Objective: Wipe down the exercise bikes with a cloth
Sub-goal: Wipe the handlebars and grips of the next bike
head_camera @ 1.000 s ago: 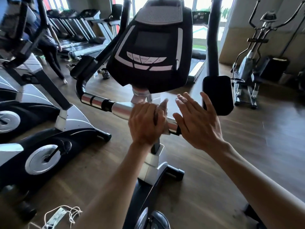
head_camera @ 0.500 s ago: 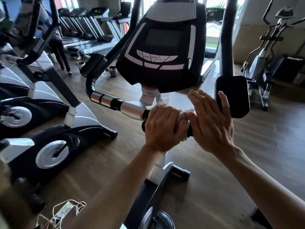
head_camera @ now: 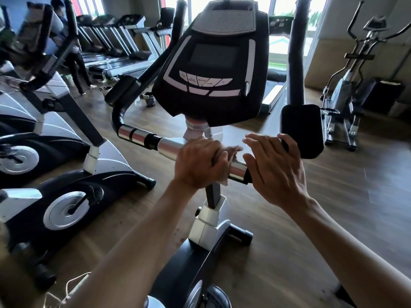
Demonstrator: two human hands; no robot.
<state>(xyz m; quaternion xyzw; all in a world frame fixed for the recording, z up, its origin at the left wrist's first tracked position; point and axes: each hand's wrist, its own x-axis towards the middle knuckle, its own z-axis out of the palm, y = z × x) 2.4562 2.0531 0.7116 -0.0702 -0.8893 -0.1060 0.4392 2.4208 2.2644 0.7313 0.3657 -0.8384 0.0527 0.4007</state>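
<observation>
An exercise bike stands right in front of me, its black console (head_camera: pixel 213 70) above a chrome handlebar (head_camera: pixel 169 145). My left hand (head_camera: pixel 198 163) grips a pale, crumpled cloth (head_camera: pixel 232 151) wrapped round the bar near its middle. Only a corner of the cloth shows past my fingers. Just to the right, my right hand (head_camera: pixel 275 167) rests on the bar's black grip with its fingers loosely bent over it, below a black arm pad (head_camera: pixel 302 130).
Two more exercise bikes (head_camera: pixel 73 196) stand to the left. Treadmills (head_camera: pixel 115 41) line the far wall, where a person (head_camera: pixel 75 56) stands. An elliptical trainer (head_camera: pixel 347 90) sits at the right. Cords (head_camera: pixel 66 292) lie on the wooden floor at bottom left.
My left hand has slid right along the handlebar with the cloth. My right hand, held up with straight fingers before, has come down onto the right grip.
</observation>
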